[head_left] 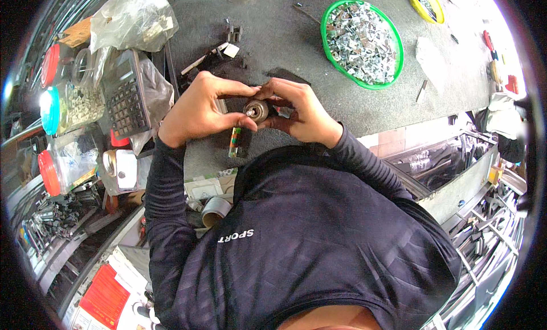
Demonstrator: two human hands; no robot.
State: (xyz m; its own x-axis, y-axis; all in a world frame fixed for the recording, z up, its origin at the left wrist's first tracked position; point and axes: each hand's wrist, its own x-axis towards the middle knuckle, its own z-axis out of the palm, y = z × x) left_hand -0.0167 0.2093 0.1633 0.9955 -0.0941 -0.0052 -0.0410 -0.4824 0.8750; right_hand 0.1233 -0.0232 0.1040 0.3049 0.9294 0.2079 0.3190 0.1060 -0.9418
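Observation:
Between my two hands is a small round metal part (pixel 256 110), dark and ring-like, with a light-coloured piece showing at its centre. The fingers and thumb of my left hand (pixel 196 110) close on its left side. From the other side, my right hand (pixel 306 114) grips it with curled fingers and thumb. What exactly the part is cannot be made out. Just below it, near the table's front edge, a narrow green and orange patterned stick (pixel 234 142) is visible, partly behind my left thumb.
A green-rimmed basket (pixel 401 59) of small metal pieces stands at the far right, with a yellow bowl (pixel 415 6) beyond. To the left are a calculator (pixel 128 105), lidded plastic jars (pixel 51 110) and a plastic bag (pixel 134 19). Small metal pieces (pixel 232 33) lie behind my hands.

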